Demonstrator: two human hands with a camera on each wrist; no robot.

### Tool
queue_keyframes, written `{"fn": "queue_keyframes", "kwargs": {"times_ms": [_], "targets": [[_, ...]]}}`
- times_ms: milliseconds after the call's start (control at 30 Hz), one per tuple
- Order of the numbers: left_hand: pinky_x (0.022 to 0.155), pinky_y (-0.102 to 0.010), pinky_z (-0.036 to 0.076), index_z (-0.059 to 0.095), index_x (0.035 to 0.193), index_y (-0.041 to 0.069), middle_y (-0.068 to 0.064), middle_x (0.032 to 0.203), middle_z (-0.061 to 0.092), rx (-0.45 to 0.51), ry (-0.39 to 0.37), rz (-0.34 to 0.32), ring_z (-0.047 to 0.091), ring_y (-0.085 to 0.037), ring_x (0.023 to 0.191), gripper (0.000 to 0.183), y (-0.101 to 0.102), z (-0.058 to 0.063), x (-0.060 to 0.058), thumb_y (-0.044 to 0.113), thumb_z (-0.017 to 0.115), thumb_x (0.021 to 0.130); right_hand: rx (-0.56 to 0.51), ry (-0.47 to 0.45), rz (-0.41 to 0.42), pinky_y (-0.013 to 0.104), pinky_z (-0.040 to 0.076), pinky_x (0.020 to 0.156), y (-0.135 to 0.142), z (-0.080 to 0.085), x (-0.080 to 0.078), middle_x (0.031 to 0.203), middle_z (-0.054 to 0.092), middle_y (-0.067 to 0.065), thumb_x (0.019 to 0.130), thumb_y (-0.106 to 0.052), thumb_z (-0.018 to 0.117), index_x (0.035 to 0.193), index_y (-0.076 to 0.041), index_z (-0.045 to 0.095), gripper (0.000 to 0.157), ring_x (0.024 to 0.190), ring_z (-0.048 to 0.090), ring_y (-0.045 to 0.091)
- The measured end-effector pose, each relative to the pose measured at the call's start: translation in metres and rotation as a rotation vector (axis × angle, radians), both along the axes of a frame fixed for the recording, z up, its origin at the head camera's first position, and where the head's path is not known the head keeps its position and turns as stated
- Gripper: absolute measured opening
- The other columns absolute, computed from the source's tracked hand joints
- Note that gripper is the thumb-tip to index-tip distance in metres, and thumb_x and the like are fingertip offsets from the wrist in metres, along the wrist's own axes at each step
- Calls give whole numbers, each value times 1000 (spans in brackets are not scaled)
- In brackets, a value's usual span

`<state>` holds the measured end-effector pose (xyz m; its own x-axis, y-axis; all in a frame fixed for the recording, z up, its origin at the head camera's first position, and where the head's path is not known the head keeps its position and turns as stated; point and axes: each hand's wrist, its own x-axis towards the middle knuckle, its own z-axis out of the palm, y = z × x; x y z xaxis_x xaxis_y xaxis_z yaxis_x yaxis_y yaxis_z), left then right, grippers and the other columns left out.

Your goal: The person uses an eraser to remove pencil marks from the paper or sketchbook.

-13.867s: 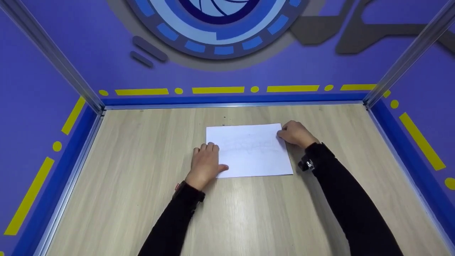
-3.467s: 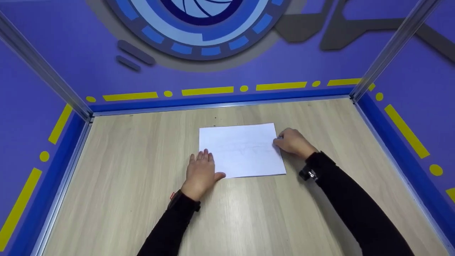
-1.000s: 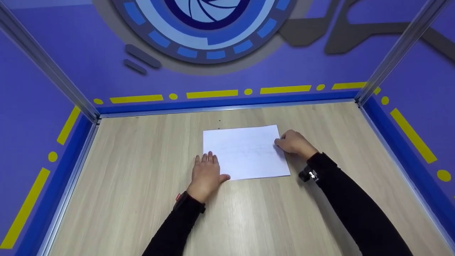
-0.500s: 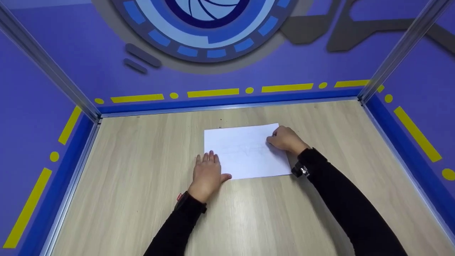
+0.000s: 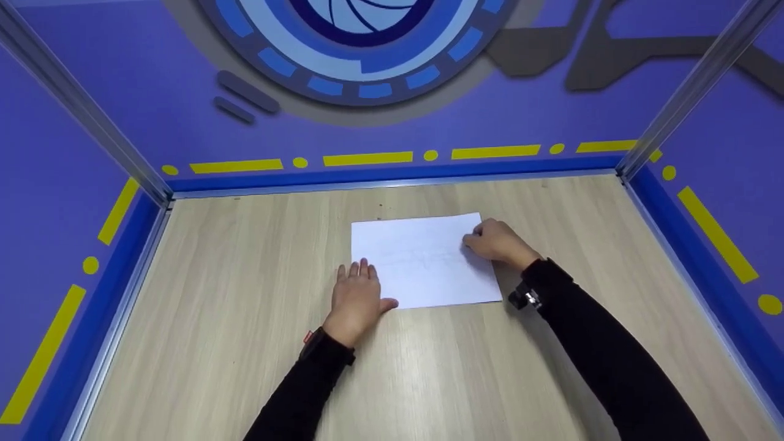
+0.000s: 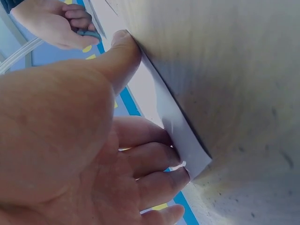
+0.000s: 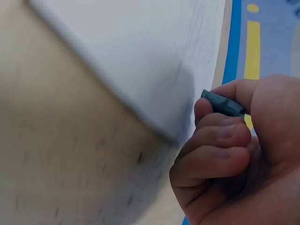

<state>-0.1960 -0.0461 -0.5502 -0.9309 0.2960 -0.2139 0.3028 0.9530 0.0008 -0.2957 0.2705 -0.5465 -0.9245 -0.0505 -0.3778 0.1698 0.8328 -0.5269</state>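
Note:
A white sheet of paper [image 5: 429, 269] with faint grey marks across its middle lies on the wooden table. My left hand [image 5: 355, 303] rests flat over its near left corner, fingers extended and thumb [image 6: 121, 42] on the near edge. Between the thumb and index finger of my right hand [image 5: 497, 240] is a small dark teal eraser [image 7: 222, 103], its other fingers curled. That hand is at the sheet's right side, overlapping the edge in the head view. In the head view the right hand hides the eraser.
Blue and purple panels with yellow stripes [image 5: 367, 159] enclose the wooden table [image 5: 245, 263] at the back and both sides. Metal rails [image 5: 416, 182] run along their base. A black wrist camera [image 5: 525, 297] sits on my right wrist.
Within the last second, my right hand has moved left from the edge onto the sheet, then slightly back right. The left hand stays put; its fingers lie flatter than in the oldest frame.

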Motion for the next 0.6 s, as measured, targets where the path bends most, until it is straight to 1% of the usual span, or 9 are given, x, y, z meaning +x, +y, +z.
{"fn": "queue_keyframes", "kwargs": {"times_ms": [100,267,300,367,400,433,500,600], "targets": [[135,-58,36,49,163,-5,-25,172,47,11,2,3,46,-38,162,102,0,0,1,72,64,99,-4,3,58,31,36,55,-24,3,1,64,40,-4,103,-34,61,69,-17,48,40,60,44,15],[135,-58,35,50,162,-5,-24,171,48,11,13,8,47,-38,161,102,0,-1,1,72,65,98,4,46,188,32,40,58,-84,5,-2,64,44,-4,102,-31,64,64,-19,48,42,62,47,17],[135,-58,36,50,162,-5,-24,171,48,9,16,8,48,-38,161,101,0,-1,1,72,65,98,6,62,218,33,43,60,-97,5,-3,65,47,-3,101,-30,64,64,-18,49,42,64,49,18],[134,-58,37,52,160,-5,-24,170,51,2,35,2,50,-37,160,101,0,-2,2,72,66,97,1,74,254,37,49,68,-123,3,-5,70,55,0,101,-31,66,67,-15,58,38,70,55,21],[133,-57,38,53,160,-5,-24,169,52,-2,44,-1,51,-37,159,101,0,-2,2,72,66,97,3,83,270,38,51,70,-135,-3,-9,72,59,2,100,-30,66,69,-15,61,35,71,57,22],[133,-58,39,54,159,-5,-24,168,53,-2,53,-4,52,-38,158,100,0,-3,3,72,67,97,3,78,281,40,54,73,-146,-5,-11,76,63,5,100,-31,65,72,-13,65,33,74,60,24],[131,-58,40,55,158,-6,-24,166,55,3,73,-9,53,-38,157,100,0,-3,3,72,68,96,14,102,296,40,54,71,-164,-21,-21,77,66,7,98,-31,64,73,-13,68,31,74,61,26],[131,-58,41,56,157,-7,-23,166,56,0,86,-14,54,-38,156,100,1,-2,2,72,67,96,20,103,277,41,54,71,-182,-22,-24,78,67,9,95,-30,64,71,-13,68,30,74,61,27]]}}
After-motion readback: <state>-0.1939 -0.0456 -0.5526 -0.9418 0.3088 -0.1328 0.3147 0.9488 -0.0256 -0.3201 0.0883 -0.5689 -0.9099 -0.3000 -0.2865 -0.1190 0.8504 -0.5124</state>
